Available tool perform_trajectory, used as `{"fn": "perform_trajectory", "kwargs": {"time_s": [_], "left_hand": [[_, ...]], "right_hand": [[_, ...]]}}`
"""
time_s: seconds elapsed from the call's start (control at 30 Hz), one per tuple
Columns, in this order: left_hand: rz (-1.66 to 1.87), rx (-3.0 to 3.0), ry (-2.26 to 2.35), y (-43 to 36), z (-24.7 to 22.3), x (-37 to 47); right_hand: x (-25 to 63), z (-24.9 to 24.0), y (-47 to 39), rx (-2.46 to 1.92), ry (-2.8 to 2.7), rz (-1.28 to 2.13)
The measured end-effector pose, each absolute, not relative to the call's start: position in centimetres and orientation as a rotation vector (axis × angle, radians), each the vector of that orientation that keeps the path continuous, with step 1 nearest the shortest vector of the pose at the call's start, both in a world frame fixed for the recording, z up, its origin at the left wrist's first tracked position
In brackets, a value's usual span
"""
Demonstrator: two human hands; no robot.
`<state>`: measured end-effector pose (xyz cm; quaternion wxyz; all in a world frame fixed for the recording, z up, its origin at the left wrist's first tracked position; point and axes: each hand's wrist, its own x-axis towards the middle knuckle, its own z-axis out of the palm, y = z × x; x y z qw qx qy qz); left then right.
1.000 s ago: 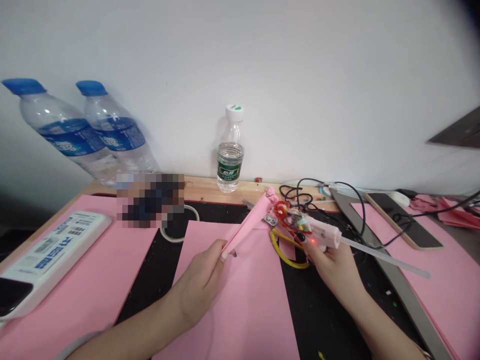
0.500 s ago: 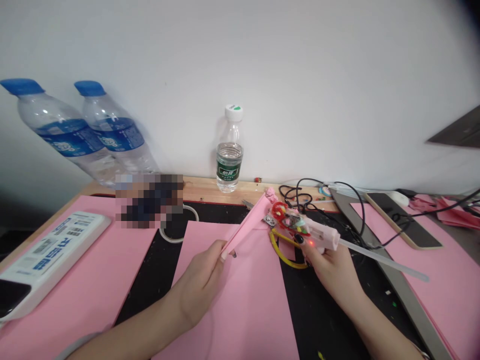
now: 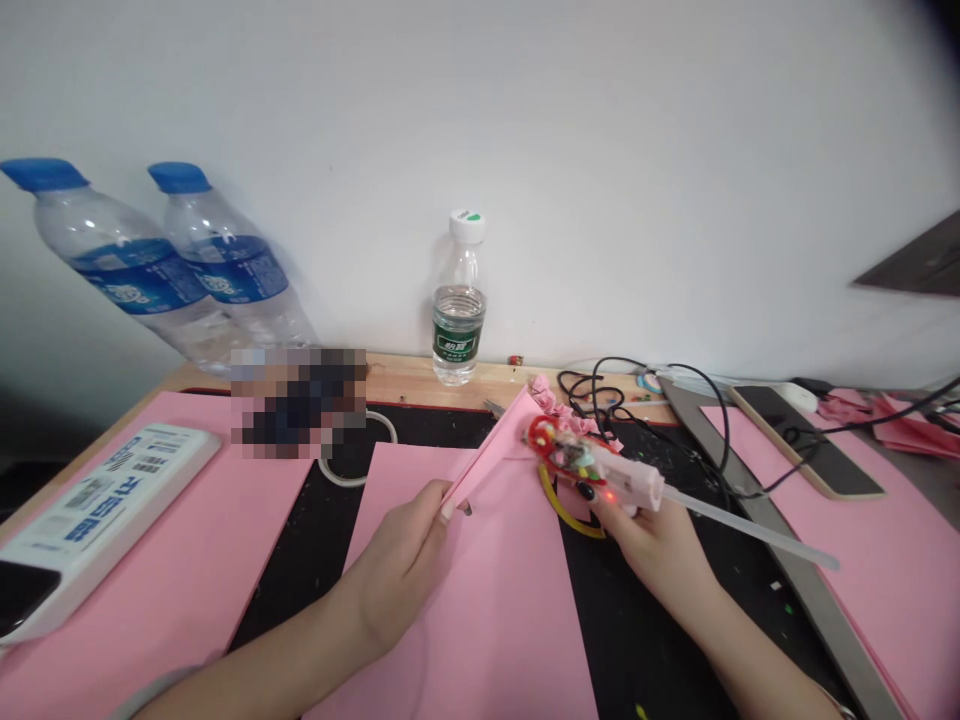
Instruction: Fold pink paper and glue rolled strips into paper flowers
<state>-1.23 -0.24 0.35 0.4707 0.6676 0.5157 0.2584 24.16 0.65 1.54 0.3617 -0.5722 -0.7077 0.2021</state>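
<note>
My left hand [image 3: 412, 550] pinches the lower end of a folded pink paper piece [image 3: 495, 445], which slants up to the right above a flat pink sheet [image 3: 480, 610]. My right hand [image 3: 645, 535] is wrapped round a pale pink glue gun [image 3: 630, 480] with a lit red light and a long translucent glue stick [image 3: 757, 528] out of its rear. Colourful bits cover the gun's front, whose tip is close to the paper piece's upper right edge; whether they touch is unclear. Crumpled pink paper [image 3: 551, 397] lies just behind the gun's front. A yellow ring [image 3: 564, 505] shows below the gun.
A small water bottle [image 3: 459, 320] stands by the wall. Two large bottles [image 3: 142, 275] lean at the left, near a white device [image 3: 112, 520] on pink paper. A white ring [image 3: 341, 478] lies on the black mat. At the right are black cables [image 3: 720, 400] and a phone [image 3: 806, 440].
My right hand has moved the glue gun slightly left and down, showing more of the crumpled pink paper behind it. My left hand has stayed almost still, holding the folded paper.
</note>
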Motion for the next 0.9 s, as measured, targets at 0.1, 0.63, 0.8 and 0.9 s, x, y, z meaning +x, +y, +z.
{"fn": "perform_trajectory", "kwargs": {"time_s": [0.1, 0.63, 0.8, 0.9], "left_hand": [[0.636, 1.642, 1.26, -0.2, 0.29, -1.27], [0.616, 1.648, 1.221, -0.14, -0.01, -1.57], [0.615, 1.656, 1.228, -0.16, -0.02, -1.58], [0.633, 1.677, 1.227, -0.1, -0.01, -1.53]], "right_hand": [[23.89, 1.66, 0.53, -1.41, -1.912, 0.592], [24.01, 1.85, 1.02, -1.53, -1.608, 0.608], [24.01, 1.91, 0.98, -1.538, -1.662, 0.612], [24.11, 1.93, 0.96, -1.564, -1.633, 0.581]]}}
